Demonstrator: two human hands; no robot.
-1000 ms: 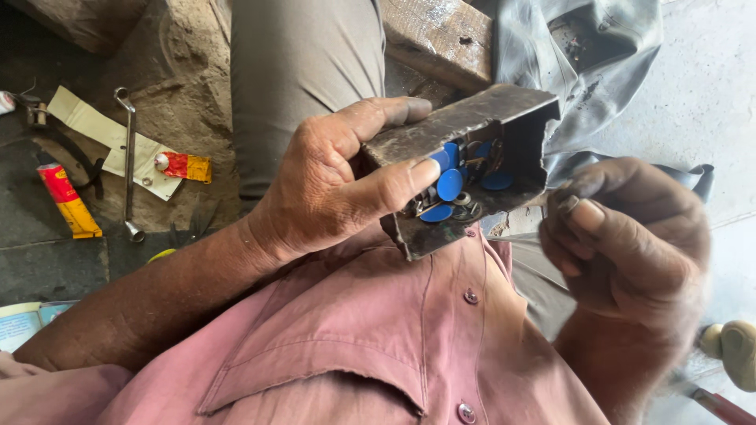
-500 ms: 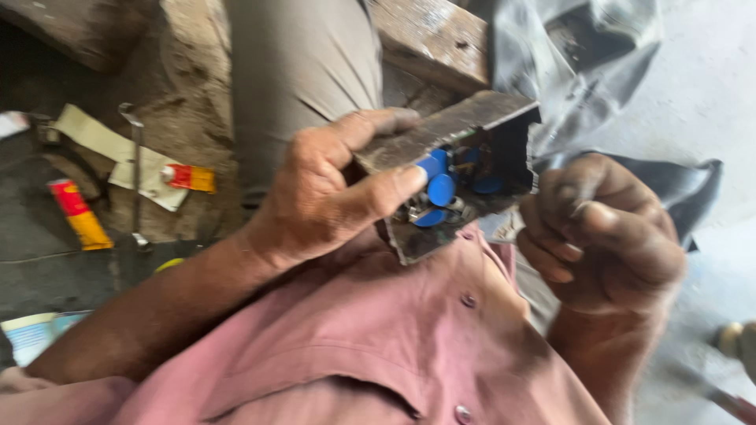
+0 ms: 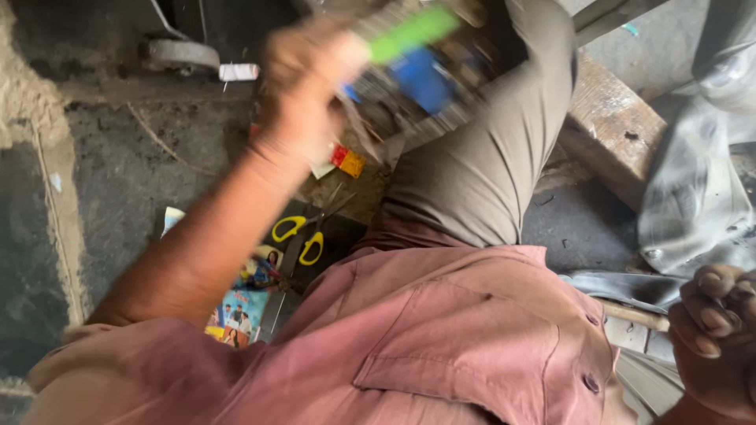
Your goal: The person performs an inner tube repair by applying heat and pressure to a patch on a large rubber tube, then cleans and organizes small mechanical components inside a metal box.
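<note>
Since the earlier frame the left hand [image 3: 303, 86] has swung away from the chest and up toward the top of the view, carrying the metal box [image 3: 425, 67] with it; the right hand [image 3: 720, 338] has dropped to the lower right corner and no longer touches the box. The view itself has shifted, so more floor now shows.

Count: two hands, one box, one pair of scissors [image 3: 311, 228], one small red-and-yellow packet [image 3: 348, 160], one white roll [image 3: 238, 72], one printed paper [image 3: 240, 307], one wooden plank [image 3: 614, 126].

Box: held out over the bent knee, near the top edge of the view, well apart from the right hand. It is heavily blurred. A dark body with pale streaks shows, with blue patches inside and a bright green strip along its upper edge. No finer detail can be read.

Grip: left hand is wrapped around the near end of the box, fingers closed on it. Right hand has its fingers curled inward, nails facing up; whether anything sits in it I cannot tell.

Surroundings: scissors with yellow handles lie on the dark floor beside the left forearm, blades pointing toward the packet. Printed paper lies just below them, partly under the pink shirt [image 3: 441, 338]. Plank lies to the right of the knee.
</note>
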